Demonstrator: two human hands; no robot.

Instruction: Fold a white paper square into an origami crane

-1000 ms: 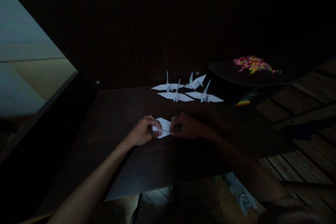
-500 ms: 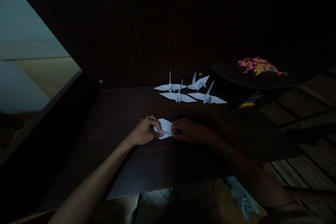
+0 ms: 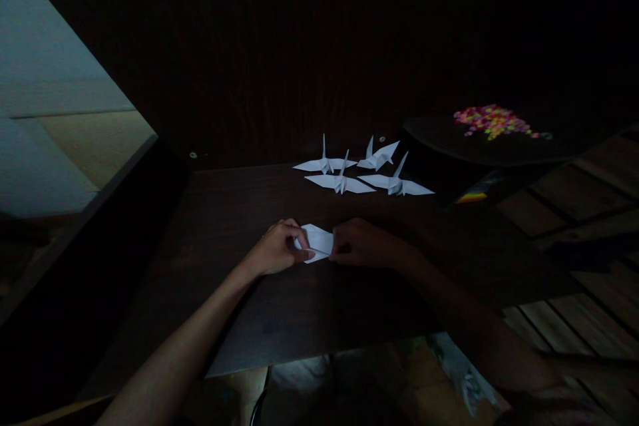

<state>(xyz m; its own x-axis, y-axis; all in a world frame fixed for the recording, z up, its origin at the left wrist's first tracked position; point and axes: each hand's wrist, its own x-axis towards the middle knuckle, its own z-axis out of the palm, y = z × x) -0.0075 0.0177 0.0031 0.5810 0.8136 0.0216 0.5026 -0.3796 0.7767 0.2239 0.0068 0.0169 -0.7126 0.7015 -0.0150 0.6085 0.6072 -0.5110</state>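
A small folded piece of white paper (image 3: 318,239) lies low over the dark table between both hands. My left hand (image 3: 280,247) grips its left end, thumb and fingers pressed on the folds. The right end is pinched by my right hand (image 3: 360,243), which is in shadow, so its fingertips are hard to see. Beyond the hands stand several white origami cranes in two rows, among them a front left crane (image 3: 340,183), a front right crane (image 3: 396,185), a back left crane (image 3: 325,165) and a back right crane (image 3: 378,158).
The dark wooden table (image 3: 239,319) has a raised side panel (image 3: 80,233) on the left and a tall back panel (image 3: 249,66). At right, a rounded shelf (image 3: 439,136) bears a heap of small colourful pieces (image 3: 493,121). Slatted wood (image 3: 594,319) lies beyond the right edge.
My right hand has shifted very slightly to the right along the paper, showing a little more of its right end. My left hand keeps its hold. The cranes have not moved.
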